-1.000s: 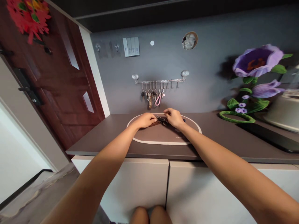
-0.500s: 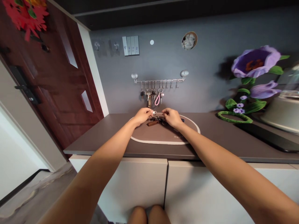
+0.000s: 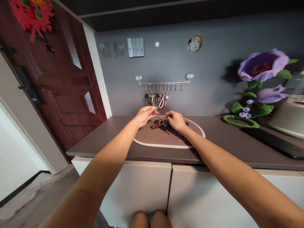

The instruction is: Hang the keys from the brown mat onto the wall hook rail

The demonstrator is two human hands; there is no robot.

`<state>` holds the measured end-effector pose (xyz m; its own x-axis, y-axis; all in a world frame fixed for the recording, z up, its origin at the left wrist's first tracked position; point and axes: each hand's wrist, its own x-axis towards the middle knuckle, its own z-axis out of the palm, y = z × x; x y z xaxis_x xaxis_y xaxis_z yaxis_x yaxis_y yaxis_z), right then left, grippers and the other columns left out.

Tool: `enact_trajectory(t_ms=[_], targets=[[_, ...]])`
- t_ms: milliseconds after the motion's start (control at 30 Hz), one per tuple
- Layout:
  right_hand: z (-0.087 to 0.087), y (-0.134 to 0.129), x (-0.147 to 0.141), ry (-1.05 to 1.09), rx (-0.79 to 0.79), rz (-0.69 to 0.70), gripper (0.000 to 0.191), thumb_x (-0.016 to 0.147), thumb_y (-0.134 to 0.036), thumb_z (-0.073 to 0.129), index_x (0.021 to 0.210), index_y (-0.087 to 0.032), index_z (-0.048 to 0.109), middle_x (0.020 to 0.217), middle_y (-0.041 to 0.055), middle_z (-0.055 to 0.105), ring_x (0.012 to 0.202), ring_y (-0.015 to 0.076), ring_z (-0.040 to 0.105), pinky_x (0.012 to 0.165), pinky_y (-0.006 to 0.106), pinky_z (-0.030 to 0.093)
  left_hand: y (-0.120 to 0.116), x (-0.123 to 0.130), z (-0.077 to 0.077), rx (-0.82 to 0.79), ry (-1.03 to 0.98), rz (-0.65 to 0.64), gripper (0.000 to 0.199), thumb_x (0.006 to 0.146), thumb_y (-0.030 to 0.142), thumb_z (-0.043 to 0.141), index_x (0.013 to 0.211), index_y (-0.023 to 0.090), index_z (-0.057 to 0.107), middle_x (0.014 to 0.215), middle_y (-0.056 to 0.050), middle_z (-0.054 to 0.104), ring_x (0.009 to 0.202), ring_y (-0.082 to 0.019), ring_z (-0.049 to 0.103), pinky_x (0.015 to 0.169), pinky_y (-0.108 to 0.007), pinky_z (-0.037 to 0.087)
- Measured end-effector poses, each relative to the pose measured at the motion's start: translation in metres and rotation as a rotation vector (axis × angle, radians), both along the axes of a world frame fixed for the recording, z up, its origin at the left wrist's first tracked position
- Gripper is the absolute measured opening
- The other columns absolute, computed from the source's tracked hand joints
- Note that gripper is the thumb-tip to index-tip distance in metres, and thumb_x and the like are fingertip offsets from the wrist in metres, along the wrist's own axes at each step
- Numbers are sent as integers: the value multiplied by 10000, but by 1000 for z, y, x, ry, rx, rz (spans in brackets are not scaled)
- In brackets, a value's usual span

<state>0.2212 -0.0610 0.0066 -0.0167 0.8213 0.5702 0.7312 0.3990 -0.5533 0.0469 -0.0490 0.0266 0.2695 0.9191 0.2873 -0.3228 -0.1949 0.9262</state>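
Note:
My left hand [image 3: 145, 116] pinches the top of a key ring chain [image 3: 160, 118], which hangs down with a ring and keys over the mat. To its right, my right hand [image 3: 175, 120] has its fingers pressed together; whatever they hold, if anything, is too small to make out. Between and below the hands, a brown fob [image 3: 155, 126] and dark keys lie on the brown oval mat [image 3: 161, 139]. Behind them, several keys and a pink strap [image 3: 161, 102] hang from the clear hook rail [image 3: 163, 83] on the wall.
The mat lies on a dark countertop [image 3: 95, 134] above pale cabinets. At the right stand purple fabric flowers [image 3: 263, 68], a black tray [image 3: 273, 142] and a pale domed object [image 3: 288, 114]. A reddish door [image 3: 64, 79] is at the left.
My left hand has risen slightly and turned, lifting the chain with the ring and keys into view. The white strip that stretched between my hands no longer shows. The camera view has shifted a little.

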Motion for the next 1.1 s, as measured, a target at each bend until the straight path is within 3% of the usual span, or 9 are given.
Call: enact_trajectory(t_ms=[267,733,1100], targets=[[3,-4,-4,-27,14,21,229,733,-111,447,879,-154,619,891,58,654,792,144,581,759,266,423,-3,-6,7,-15,-231,-146,59,801,152,495,765,112,519,714,-24,552,923,-212,592,879,-474,398],[9,-13,-22,11,277,289,266,830,-349,392,929,-191,582,891,49,577,855,158,510,796,288,379,-2,-9,11,6,-423,-201,88,830,140,442,781,115,511,791,-44,590,1004,-217,561,921,-457,402],[6,-12,-26,273,118,437,286,751,-438,506,807,-176,605,802,21,579,728,126,517,711,266,398,-6,-7,13,-5,-431,-213,102,832,120,429,764,114,505,753,-31,580,1005,-222,562,924,-458,399]])
